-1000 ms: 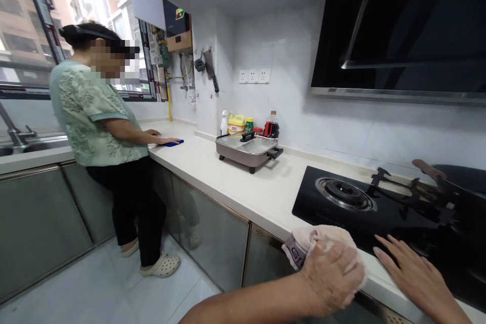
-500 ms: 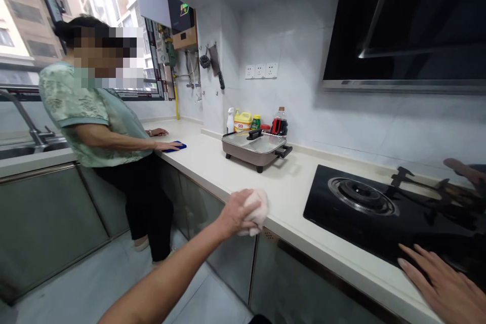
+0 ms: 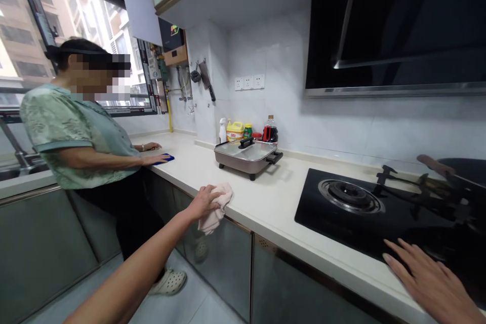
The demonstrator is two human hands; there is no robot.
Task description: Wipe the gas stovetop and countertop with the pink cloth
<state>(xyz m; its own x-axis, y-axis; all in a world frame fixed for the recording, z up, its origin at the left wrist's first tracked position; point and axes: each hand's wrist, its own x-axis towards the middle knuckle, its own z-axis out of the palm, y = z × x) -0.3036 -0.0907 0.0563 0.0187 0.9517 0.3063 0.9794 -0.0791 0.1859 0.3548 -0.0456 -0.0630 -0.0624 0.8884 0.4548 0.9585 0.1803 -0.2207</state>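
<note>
At the front edge of the white countertop (image 3: 266, 207), my left hand (image 3: 205, 202) grips a pale pink cloth (image 3: 216, 212). Part of the cloth rests on the counter edge and part hangs down over the cabinet front. My right hand (image 3: 425, 268) lies spread at the front edge of the black gas stove (image 3: 330, 228), fingers apart and holding nothing. Beyond my left hand stands a brown electric pan (image 3: 243, 162) with a glass lid, on short black feet.
A co-worker (image 3: 83, 131) at the left presses a blue cloth (image 3: 165, 158) on the counter. Cleaning bottles (image 3: 235, 131) and a dark sauce bottle (image 3: 270, 130) stand by the wall. A cleaver (image 3: 207, 80) hangs there. A range hood (image 3: 395, 25) overhangs the stove.
My left hand has slid the cloth leftward along the counter edge, and more of the cloth now hangs down. The view has shifted slightly. My right hand stays by the stove's front edge.
</note>
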